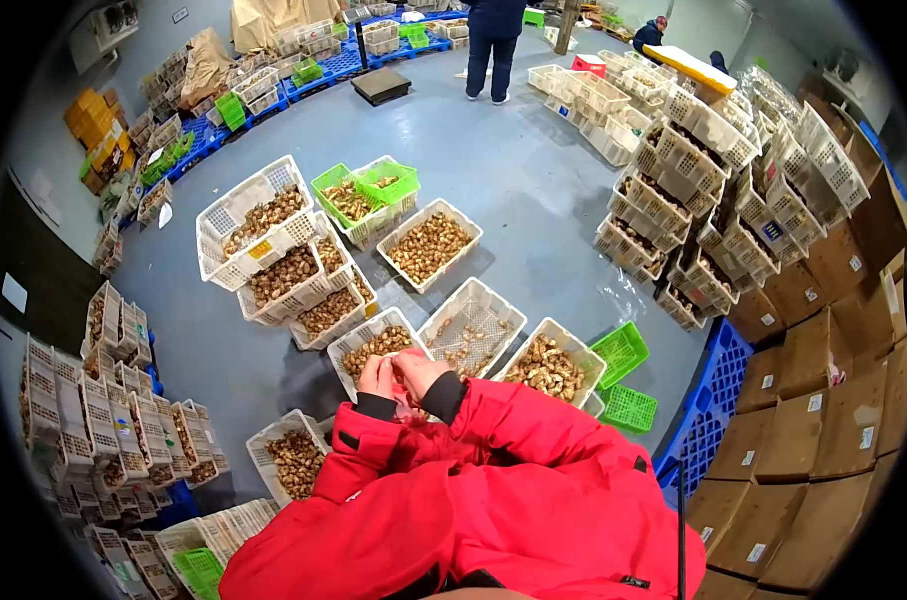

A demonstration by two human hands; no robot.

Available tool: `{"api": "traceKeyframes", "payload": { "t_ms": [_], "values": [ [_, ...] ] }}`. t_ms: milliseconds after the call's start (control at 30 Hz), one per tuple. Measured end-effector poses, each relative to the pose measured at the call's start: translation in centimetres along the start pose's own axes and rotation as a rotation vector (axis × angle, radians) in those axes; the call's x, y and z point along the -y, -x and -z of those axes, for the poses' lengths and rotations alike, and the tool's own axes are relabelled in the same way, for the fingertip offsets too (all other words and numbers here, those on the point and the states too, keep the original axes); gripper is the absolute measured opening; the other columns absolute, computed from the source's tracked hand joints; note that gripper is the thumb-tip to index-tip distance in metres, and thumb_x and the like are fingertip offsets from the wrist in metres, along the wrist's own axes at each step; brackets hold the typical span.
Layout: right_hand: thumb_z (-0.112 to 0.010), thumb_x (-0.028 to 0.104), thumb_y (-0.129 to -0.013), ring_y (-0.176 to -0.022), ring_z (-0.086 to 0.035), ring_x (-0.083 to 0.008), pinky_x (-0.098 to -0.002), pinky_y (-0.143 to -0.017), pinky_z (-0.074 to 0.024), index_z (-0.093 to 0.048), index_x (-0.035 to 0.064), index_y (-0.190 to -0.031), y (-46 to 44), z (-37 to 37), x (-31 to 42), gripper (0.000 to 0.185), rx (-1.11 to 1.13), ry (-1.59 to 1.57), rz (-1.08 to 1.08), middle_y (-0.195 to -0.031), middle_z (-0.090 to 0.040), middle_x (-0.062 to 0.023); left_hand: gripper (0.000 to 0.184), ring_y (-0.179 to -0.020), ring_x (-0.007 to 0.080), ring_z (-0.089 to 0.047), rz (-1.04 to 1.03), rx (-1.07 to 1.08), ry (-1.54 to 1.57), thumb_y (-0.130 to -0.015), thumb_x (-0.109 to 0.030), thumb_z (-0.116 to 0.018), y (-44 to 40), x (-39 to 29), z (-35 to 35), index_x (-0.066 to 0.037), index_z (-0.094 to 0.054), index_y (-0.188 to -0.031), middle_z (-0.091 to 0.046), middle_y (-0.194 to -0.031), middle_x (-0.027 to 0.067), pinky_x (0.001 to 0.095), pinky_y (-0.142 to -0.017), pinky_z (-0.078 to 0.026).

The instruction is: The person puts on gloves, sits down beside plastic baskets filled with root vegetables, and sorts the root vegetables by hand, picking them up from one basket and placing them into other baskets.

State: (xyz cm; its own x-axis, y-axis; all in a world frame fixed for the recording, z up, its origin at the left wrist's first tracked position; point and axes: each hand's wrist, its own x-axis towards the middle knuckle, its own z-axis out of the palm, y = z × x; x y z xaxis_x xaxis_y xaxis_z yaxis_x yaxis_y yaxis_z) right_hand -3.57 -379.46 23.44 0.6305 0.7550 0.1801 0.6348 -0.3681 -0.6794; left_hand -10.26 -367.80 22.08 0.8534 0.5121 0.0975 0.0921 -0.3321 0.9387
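Note:
My left hand [377,377] and my right hand [419,372] would be hard to separate by grip: they meet over the near edge of a white crate of small brown mushroom-like pieces [376,343]. Both have their fingers bent together, and what they hold is too small to make out. Just right of them lies a white crate with only a few pieces on its bottom [477,322]. Farther right, another white crate holds larger pale brown pieces [546,366]. A filled crate [296,462] is at the lower left of my hands.
Stacked filled crates [259,222] rise at the left front, beside green baskets [374,197]. Two green baskets [622,350] lie at the right. Crate stacks [674,165] and cardboard boxes [804,430] line the right side. A person in dark clothes [493,45] stands ahead.

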Motion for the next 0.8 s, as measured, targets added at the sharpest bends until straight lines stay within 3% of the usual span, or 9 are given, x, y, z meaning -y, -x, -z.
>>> {"api": "traceKeyframes", "payload": {
  "t_ms": [167,267,300,400,533,567,700,733,800],
  "values": [
    [-0.056,0.017,-0.076,-0.084,-0.060,-0.0345,-0.0416,-0.068,-0.0482,-0.043,0.0106,-0.118,-0.4,-1.5,-0.7,0.044,0.126,-0.108,-0.100,-0.098,-0.060,-0.0172,0.016,-0.060,0.0101,-0.046,-0.024,0.036,0.008,-0.091,-0.014,-0.044,-0.1,-0.6,0.6,-0.003,-0.055,-0.087,-0.051,-0.068,0.0025,0.0250,-0.056,-0.039],
    [-0.057,0.017,-0.075,-0.082,-0.060,-0.0340,-0.0422,-0.066,-0.0483,-0.046,0.0098,-0.112,0.0,-2.8,-2.3,0.040,0.120,-0.104,-0.003,-0.095,-0.061,-0.0165,0.016,-0.061,0.0104,-0.048,-0.046,0.042,0.047,-0.090,-0.013,-0.044,0.2,0.2,0.0,-0.003,-0.057,-0.089,-0.054,-0.069,0.0034,0.0249,-0.058,-0.040],
    [-0.060,0.018,-0.072,-0.083,-0.061,-0.0328,-0.0414,-0.065,-0.0484,-0.048,0.0065,-0.106,-0.5,-3.0,-2.6,0.038,0.267,-0.053,-0.138,-0.090,-0.062,-0.0159,0.016,-0.063,0.0110,-0.051,-0.002,0.079,0.032,-0.089,-0.012,-0.044,0.5,-1.7,0.2,-0.003,-0.058,-0.090,-0.055,-0.070,0.0050,0.0254,-0.059,-0.042],
    [-0.063,0.019,-0.070,-0.081,-0.061,-0.0321,-0.0413,-0.064,-0.0483,-0.047,0.0042,-0.102,0.5,-2.9,-3.1,0.039,0.202,-0.018,-0.076,-0.087,-0.062,-0.0159,0.015,-0.062,0.0121,-0.052,0.019,0.168,-0.072,-0.089,-0.013,-0.046,0.6,0.5,0.2,-0.004,-0.058,-0.091,-0.055,-0.067,0.0061,0.0268,-0.057,-0.042],
    [-0.061,0.021,-0.072,-0.076,-0.061,-0.0330,-0.0403,-0.063,-0.0486,-0.048,0.0048,-0.101,1.6,-3.6,-2.8,0.035,0.163,0.069,-0.226,-0.085,-0.062,-0.0165,0.014,-0.058,0.0110,-0.047,-0.051,0.191,-0.145,-0.088,-0.014,-0.049,1.1,2.2,-0.7,-0.002,-0.052,-0.081,-0.050,-0.063,0.0067,0.0272,-0.054,-0.040],
    [-0.060,0.023,-0.073,-0.075,-0.062,-0.0330,-0.0416,-0.063,-0.0485,-0.049,0.0073,-0.100,1.6,-3.6,-2.9,0.033,0.150,0.062,-0.272,-0.084,-0.063,-0.0159,0.014,-0.066,0.0270,-0.059,-0.028,0.222,-0.138,-0.086,-0.015,-0.052,1.3,2.0,-0.7,-0.005,-0.057,-0.094,-0.057,-0.071,0.0146,0.0337,-0.059,-0.045],
    [-0.055,0.029,-0.078,-0.073,-0.060,-0.0356,-0.0443,-0.061,-0.0468,-0.052,0.0090,-0.098,0.9,-7.8,-9.1,0.029,0.273,0.000,-0.327,-0.081,-0.062,-0.0174,0.024,-0.081,0.0339,-0.060,-0.223,0.243,-0.176,-0.083,-0.013,-0.054,1.5,3.2,-1.9,-0.007,-0.056,-0.106,-0.061,-0.088,0.0160,0.0368,-0.067,-0.047],
    [-0.058,0.033,-0.074,-0.074,-0.061,-0.0353,-0.0439,-0.063,-0.0475,-0.059,0.0091,-0.092,0.7,-2.9,-5.5,0.030,0.269,0.021,-0.397,-0.079,-0.063,-0.0176,0.026,-0.087,0.0308,-0.059,-0.185,0.300,-0.209,-0.084,-0.013,-0.053,1.9,2.8,-2.0,-0.006,-0.055,-0.109,-0.060,-0.094,0.0163,0.0350,-0.072,-0.047],
    [-0.058,0.038,-0.072,-0.074,-0.061,-0.0341,-0.0421,-0.065,-0.0485,-0.065,0.0089,-0.085,0.3,-2.4,-6.9,0.032,0.412,-0.037,-0.387,-0.079,-0.064,-0.0162,0.030,-0.099,0.0246,-0.059,-0.121,0.413,-0.271,-0.086,-0.012,-0.052,2.0,1.4,-2.2,-0.004,-0.053,-0.114,-0.059,-0.107,0.0171,0.0313,-0.081,-0.046]
  ]
}}
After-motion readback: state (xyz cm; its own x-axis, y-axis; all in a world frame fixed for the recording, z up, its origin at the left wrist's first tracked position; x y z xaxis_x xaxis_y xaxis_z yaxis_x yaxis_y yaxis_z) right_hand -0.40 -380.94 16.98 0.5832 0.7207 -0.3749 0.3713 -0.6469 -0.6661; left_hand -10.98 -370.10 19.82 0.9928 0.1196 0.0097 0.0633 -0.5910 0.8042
